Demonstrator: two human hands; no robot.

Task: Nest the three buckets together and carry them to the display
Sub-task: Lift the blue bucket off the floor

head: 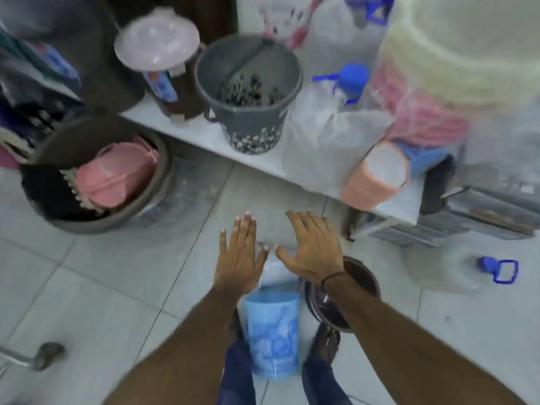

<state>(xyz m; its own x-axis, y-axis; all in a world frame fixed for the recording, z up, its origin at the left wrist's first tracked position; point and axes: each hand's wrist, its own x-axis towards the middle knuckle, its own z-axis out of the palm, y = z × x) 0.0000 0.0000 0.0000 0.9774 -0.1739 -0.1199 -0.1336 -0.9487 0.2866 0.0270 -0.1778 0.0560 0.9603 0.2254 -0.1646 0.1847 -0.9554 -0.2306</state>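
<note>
While both hands, left hand point(239, 252) and right hand point(312, 247), hover spread and empty above the blue bucket point(273, 331), they should grip its rim evenly

The whole picture is blurry, so the print on the blue bucket point(273, 331) cannot be read, and its top is hidden behind the left hand point(239, 255). The right arm covers part of the brown bucket point(362, 276). The big pale tub point(467, 48) is cut off by the edge.
</note>
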